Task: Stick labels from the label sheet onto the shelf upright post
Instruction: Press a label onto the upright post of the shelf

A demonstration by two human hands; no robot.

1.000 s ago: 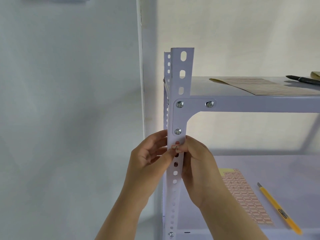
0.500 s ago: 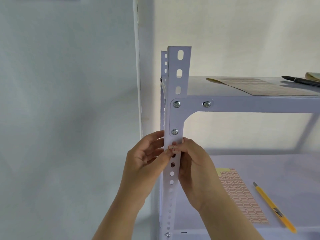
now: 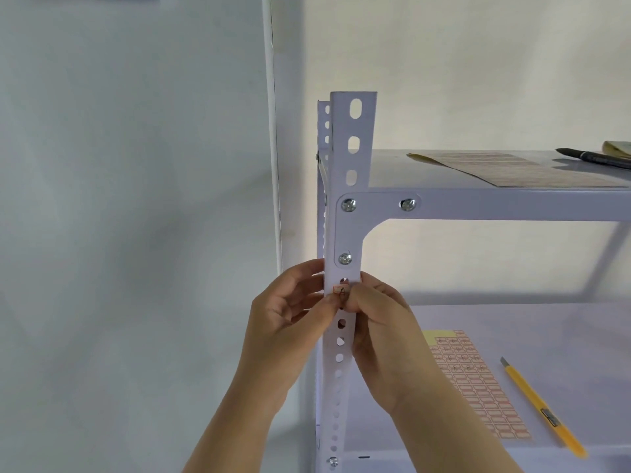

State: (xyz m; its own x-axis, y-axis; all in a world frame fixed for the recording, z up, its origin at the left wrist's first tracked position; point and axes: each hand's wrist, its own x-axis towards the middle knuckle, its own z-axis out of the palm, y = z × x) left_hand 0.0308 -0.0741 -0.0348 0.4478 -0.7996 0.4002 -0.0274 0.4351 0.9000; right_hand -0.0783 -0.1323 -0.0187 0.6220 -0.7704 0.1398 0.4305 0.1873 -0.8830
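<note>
1. My left hand [image 3: 290,312] sits on the left side of the upright post [image 3: 345,233], fingers curled, thumb tip pressing on the post face at the lower left of the label [image 3: 340,289].
2. My right hand [image 3: 382,322] is on the post's right side, fingers curled behind the edge, thumb pressing the label's right end. Both hands pinch at the label against the post; I can't tell whether the label is fully stuck down.
3. Label: small, white with a red border, one handwritten mark that reads like "A". It lies flat on the post front, just below the lowest bracket screw [image 3: 345,258].
4. Post: white perforated angle steel, upright, round holes running down it below my hands, larger oval slots near its top.
5. Lower shelf [image 3: 563,336], right of my hands: label sheet [image 3: 478,394] lying flat, rows of red-bordered labels, yellow backing bare at its top left corner; some labels carry handwriting too small to read.
6. Yellow utility knife [image 3: 536,404] lies just right of the sheet, apart from it.
7. Upper shelf [image 3: 512,206]: another flat sheet [image 3: 512,169] and a black pen [image 3: 594,157]; print unreadable.
</note>
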